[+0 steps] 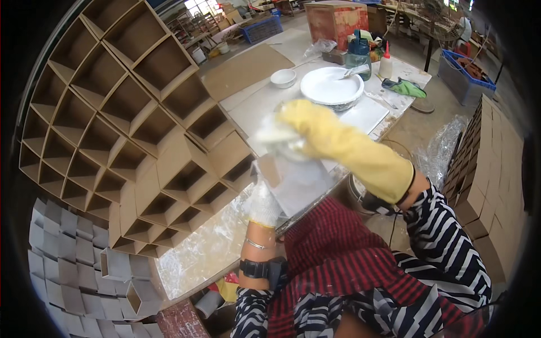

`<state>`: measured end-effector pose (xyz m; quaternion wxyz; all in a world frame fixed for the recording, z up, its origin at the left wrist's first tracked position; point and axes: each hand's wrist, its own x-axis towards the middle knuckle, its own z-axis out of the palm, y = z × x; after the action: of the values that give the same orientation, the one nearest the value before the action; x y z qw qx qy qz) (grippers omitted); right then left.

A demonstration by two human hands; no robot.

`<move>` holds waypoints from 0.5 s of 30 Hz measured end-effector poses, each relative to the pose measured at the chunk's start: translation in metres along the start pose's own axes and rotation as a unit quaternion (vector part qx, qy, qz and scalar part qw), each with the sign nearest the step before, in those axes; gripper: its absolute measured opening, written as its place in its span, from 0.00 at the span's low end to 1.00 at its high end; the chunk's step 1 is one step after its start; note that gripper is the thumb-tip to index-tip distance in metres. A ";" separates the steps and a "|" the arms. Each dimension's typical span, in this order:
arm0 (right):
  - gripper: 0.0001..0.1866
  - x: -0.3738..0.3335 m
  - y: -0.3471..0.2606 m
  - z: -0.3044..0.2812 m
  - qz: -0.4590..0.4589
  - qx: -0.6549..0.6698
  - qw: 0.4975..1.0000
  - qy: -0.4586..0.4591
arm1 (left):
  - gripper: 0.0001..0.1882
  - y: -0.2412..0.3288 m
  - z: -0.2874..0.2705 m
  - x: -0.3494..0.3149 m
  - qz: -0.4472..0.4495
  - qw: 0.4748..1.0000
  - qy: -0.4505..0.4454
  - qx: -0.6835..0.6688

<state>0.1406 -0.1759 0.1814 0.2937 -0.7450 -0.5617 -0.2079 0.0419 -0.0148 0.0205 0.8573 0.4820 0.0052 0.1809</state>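
Note:
A yellow rubber glove covers my right hand (301, 121), which reaches over the worktable. Its fingers close round something whitish, too smeared by motion to name. Just below it is a cardboard box (301, 183) coated white on its visible face, with a bare brown patch near its left corner. My left hand (263, 197), in a white knit glove, grips the box's left edge; the fingertips are partly hidden. Beyond my right hand stands a wide basin of white paste or paint (324, 83) with a flat brush (353, 71) across its rim. Left of it sits a small white bowl (283, 78).
Stacked open cardboard boxes (121, 101) rise on the left, above whitened boxes (73, 253). A blue-green jug (358, 56), a red-tipped squeeze bottle (386, 65) and a green glove (406, 87) lie toward the table's (248, 110) far right. More cardboard boxes (487, 163) stand at right.

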 end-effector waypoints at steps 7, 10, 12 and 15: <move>0.25 -0.007 -0.018 -0.002 -0.114 0.118 0.984 0.063 | 0.26 0.048 0.001 -0.010 -0.058 0.985 -0.159 -0.039; 0.25 -0.026 -0.038 0.003 -0.190 0.105 0.971 -0.096 | 0.27 0.046 0.036 -0.011 -0.087 0.993 -0.045 0.061; 0.25 -0.020 -0.039 0.004 -0.194 0.060 0.973 -0.111 | 0.26 0.064 0.022 -0.012 0.208 0.800 -0.245 0.507; 0.24 0.013 -0.019 0.015 -0.170 0.102 0.980 -0.024 | 0.27 0.030 0.015 -0.015 -0.113 0.987 0.080 0.075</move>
<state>0.1259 -0.1529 0.1831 0.3151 -0.6096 -0.7052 -0.1780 0.0211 -0.0180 0.0506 0.8305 0.5251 0.1423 0.1199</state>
